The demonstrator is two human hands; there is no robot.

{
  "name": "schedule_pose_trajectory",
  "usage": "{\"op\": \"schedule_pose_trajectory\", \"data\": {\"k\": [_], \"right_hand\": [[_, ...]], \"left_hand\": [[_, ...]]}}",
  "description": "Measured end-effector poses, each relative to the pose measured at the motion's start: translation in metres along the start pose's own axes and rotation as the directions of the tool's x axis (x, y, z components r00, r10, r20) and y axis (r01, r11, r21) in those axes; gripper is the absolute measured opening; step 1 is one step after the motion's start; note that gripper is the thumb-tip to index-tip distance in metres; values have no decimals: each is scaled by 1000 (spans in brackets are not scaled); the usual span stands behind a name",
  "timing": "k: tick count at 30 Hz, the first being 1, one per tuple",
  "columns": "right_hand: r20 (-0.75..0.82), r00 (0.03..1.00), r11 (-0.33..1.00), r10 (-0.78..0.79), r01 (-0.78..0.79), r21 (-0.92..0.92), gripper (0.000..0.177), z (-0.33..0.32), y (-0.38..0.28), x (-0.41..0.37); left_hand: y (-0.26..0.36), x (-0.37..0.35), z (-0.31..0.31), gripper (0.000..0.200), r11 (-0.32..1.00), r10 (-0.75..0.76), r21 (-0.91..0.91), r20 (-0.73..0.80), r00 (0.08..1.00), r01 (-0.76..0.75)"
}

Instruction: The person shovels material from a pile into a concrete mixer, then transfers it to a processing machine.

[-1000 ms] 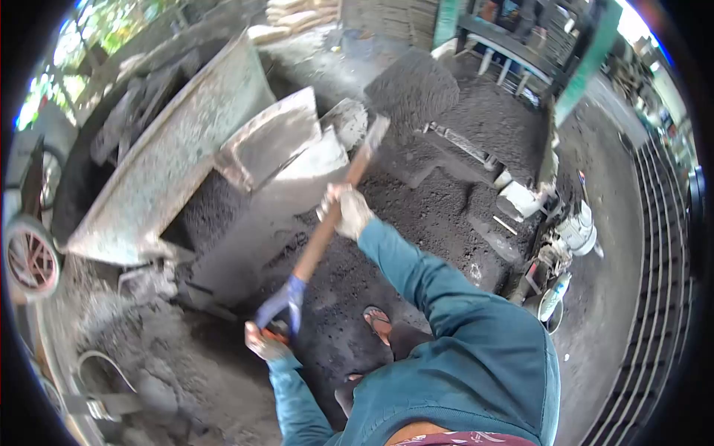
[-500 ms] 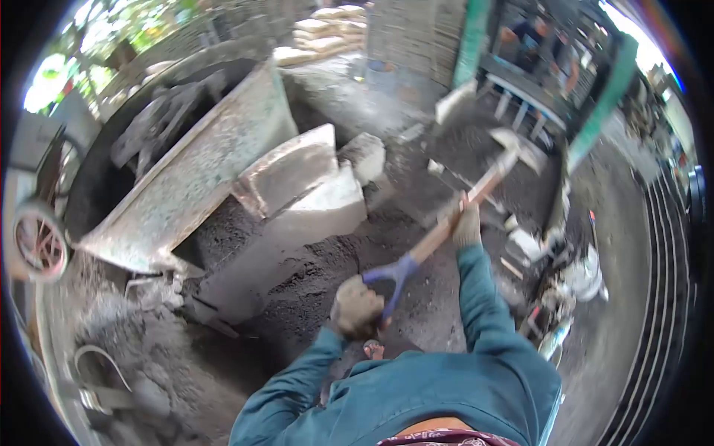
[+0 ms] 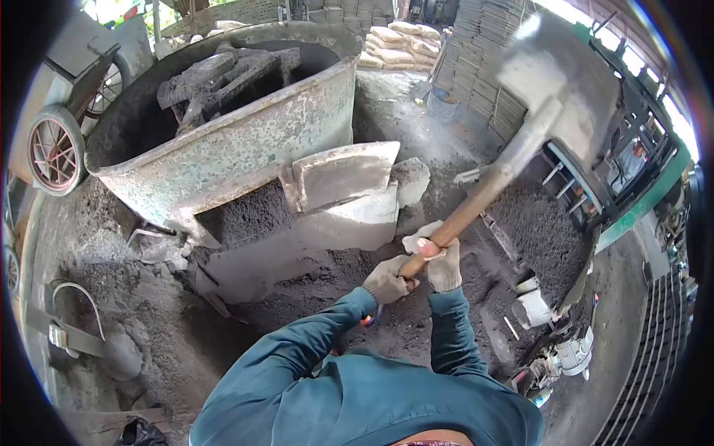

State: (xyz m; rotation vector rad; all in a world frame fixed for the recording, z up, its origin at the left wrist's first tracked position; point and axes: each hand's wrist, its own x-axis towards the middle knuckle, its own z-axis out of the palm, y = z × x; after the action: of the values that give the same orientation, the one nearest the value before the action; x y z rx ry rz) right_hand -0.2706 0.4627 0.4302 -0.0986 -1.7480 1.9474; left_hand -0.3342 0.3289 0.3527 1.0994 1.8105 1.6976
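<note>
Both hands wear pale work gloves and grip one shovel. My right hand is wrapped round the wooden shaft. Just below it, to the left, my left hand is closed round the shaft near its grip end. That end is mostly hidden behind my left hand and sleeve. The shovel blade, blurred by motion, is raised to the upper right and overlaps the green-framed machine. Dark, loose material lies on the ground beneath my hands.
A large worn metal mixing tub stands at the left, its opened hatch plate facing me. More dark material is heaped by the machine. Stacked sacks and a bucket are behind; a motor sits at right.
The shovel blade has risen from the dark heap by the machine. My hands have come close together on the shaft. The view has tilted up, showing more of the tub.
</note>
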Motion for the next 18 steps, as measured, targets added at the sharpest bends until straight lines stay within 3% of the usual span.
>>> {"op": "schedule_pose_trajectory", "data": {"k": [2,3,5,6,7,9,11,12,15,16,18], "right_hand": [[57,998,929,24,-1,-370,47,27,-35,11],[7,999,936,-52,51,-349,54,29,-24,11],[-88,977,937,-194,158,-312,67,20,15,-9],[14,950,763,-311,259,-592,68,8,29,-18],[143,911,499,-388,337,-798,70,-5,44,-33],[295,908,381,-298,396,-835,88,-22,80,-67],[369,918,357,-145,396,-846,92,-20,78,-88],[306,942,357,-137,335,-872,89,-20,82,-96],[358,888,138,-290,409,-902,87,-42,76,-78],[386,846,160,-368,467,-870,80,-50,76,-69],[486,823,167,-293,544,-822,78,-72,65,-60]], "left_hand": [[4,36,-29,31,979,181,-96,-7,983,-181],[32,41,-44,22,926,51,-374,1,999,-47],[12,61,-52,15,919,224,-296,-152,962,-261],[17,71,-60,14,932,194,-266,-207,959,-246],[24,79,-65,14,944,160,-241,-263,951,-226],[26,104,-68,15,946,148,-216,-379,913,-243],[28,135,-70,19,945,191,-146,-476,858,-292],[32,148,-72,21,952,214,-79,-517,829,-295],[76,171,-69,24,967,211,36,-665,716,-251],[77,181,-71,26,963,140,-79,-672,727,-259],[83,205,-67,26,937,161,-95,-737,656,-337]]}}
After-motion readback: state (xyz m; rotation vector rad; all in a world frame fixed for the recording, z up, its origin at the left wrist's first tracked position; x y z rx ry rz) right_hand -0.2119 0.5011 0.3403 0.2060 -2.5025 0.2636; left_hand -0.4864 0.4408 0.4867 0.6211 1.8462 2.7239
